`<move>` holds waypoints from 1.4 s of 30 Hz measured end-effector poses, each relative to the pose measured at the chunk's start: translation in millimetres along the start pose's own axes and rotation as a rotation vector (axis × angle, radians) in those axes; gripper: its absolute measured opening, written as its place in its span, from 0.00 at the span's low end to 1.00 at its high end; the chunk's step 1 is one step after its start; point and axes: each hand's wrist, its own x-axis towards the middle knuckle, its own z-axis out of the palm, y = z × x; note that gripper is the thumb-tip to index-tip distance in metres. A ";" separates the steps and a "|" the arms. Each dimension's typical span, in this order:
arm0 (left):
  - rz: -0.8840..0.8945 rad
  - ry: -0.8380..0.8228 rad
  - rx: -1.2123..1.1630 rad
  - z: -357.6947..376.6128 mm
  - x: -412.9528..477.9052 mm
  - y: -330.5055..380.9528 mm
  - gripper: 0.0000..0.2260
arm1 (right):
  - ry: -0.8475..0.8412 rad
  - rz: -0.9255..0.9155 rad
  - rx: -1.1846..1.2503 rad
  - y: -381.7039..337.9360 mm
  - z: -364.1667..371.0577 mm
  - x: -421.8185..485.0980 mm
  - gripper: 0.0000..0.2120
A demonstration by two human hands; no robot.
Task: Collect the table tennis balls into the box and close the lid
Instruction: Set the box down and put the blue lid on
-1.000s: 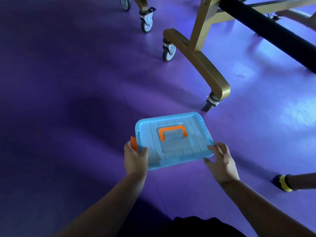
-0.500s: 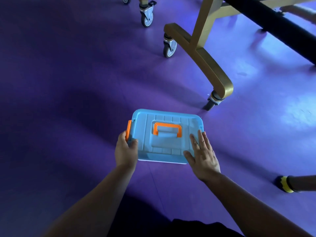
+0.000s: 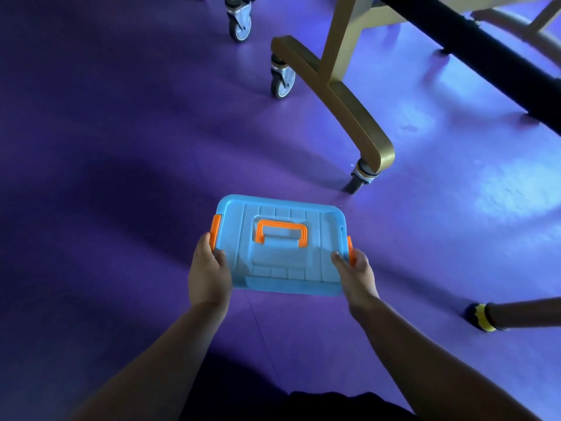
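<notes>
A light blue plastic box (image 3: 280, 262) sits low over the purple floor with its lid on. The lid carries an orange handle (image 3: 281, 233) in the middle, and an orange clip (image 3: 215, 231) shows on each short side. My left hand (image 3: 208, 275) grips the box's left end, thumb on the lid beside the left clip. My right hand (image 3: 355, 276) grips the right end, fingers on the right clip (image 3: 350, 250). No table tennis balls are visible; the lid hides the inside of the box.
A gold table leg frame (image 3: 349, 110) on castor wheels (image 3: 282, 82) stands beyond the box to the upper right. A dark bar (image 3: 485, 59) crosses the top right. A brown pole with a yellow and black end (image 3: 485, 319) lies on the floor at right.
My right hand slid from flat on the lid to the box's right end, where an orange clip now shows. The lid has settled squarely on the box. My left hand stayed on the left end.
</notes>
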 end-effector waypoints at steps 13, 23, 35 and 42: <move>0.016 -0.024 0.001 -0.1 0.0 2.6 0.22 | 0.209 -0.243 -0.387 -7.8 5.5 -2.9 0.09; -0.036 -0.029 0.020 -1.8 -3.9 1.6 0.21 | 0.035 -0.188 -0.450 -6.7 -8.5 -6.9 0.21; -0.260 -0.244 -0.424 54.1 -81.5 65.5 0.29 | 0.094 0.176 0.191 5.1 -1.9 -57.2 0.29; -0.016 -0.509 -0.405 75.0 -105.6 91.8 0.43 | 0.292 0.220 0.237 -0.9 -47.2 -40.7 0.09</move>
